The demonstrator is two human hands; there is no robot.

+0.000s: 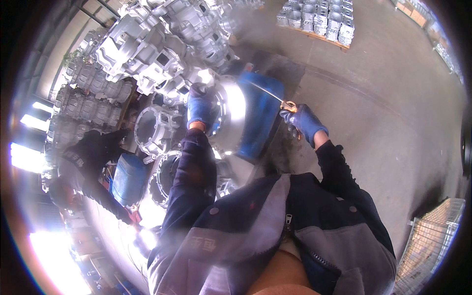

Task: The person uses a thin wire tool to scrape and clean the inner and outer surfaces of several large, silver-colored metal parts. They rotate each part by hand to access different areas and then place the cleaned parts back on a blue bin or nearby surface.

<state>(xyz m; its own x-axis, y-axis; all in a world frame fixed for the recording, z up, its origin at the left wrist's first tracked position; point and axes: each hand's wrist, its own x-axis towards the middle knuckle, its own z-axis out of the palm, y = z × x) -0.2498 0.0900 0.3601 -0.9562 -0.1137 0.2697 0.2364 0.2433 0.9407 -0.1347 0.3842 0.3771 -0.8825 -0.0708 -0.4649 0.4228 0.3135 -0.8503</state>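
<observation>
A round silver cast-metal housing [232, 118] stands in front of me, strongly lit along its upper rim. My left hand [200, 104], in a blue and dark glove, is closed at the left edge of this housing; its fingertips are partly hidden. Out to the right, my gloved right hand [304, 123] is wrapped round a tool with an orange handle and a long thin metal rod [268, 92]. The rod points left and up, over a blue plastic drum [263, 115] beside the housing. The tool's exact kind does not show clearly.
Large castings [147, 49] are piled at the upper left, with ring-shaped housings [146, 129] below them. A co-worker [83, 172] bends by another blue container [129, 179]. Stacked castings [317, 19] sit on a pallet at the back; a wire cage [432, 246] stands lower right.
</observation>
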